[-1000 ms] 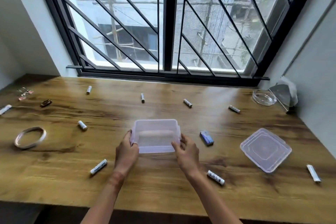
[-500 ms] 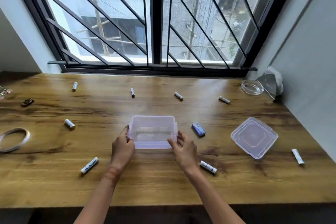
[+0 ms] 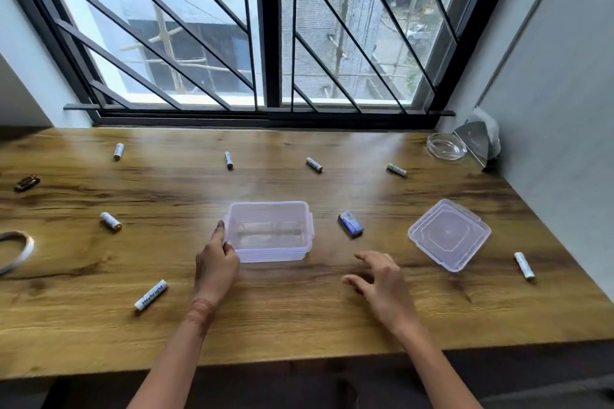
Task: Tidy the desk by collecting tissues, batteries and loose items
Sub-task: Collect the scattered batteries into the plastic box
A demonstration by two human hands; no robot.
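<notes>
A clear empty plastic container (image 3: 272,256) sits mid-desk. My left hand (image 3: 216,266) grips its left edge. My right hand (image 3: 382,282) hovers low over the desk to the container's right, fingers spread and curled, with nothing seen in it; it covers the spot where a battery lay. The container's lid (image 3: 448,234) lies to the right. Several white batteries are scattered: one at the front left (image 3: 150,294), one at the left (image 3: 110,221), one at the far right (image 3: 525,265), and others along the back (image 3: 314,164). A small blue box (image 3: 350,224) lies between container and lid.
A tape ring (image 3: 16,251) and a small brown object (image 3: 27,183) lie at the left edge. A glass ashtray (image 3: 446,147) and a metal tissue holder (image 3: 478,139) stand in the back right corner. The barred window runs along the desk's back.
My right hand let go of the container and moved right and down, over the battery near the front edge. My left hand stayed on the container. The camera view shifted right.
</notes>
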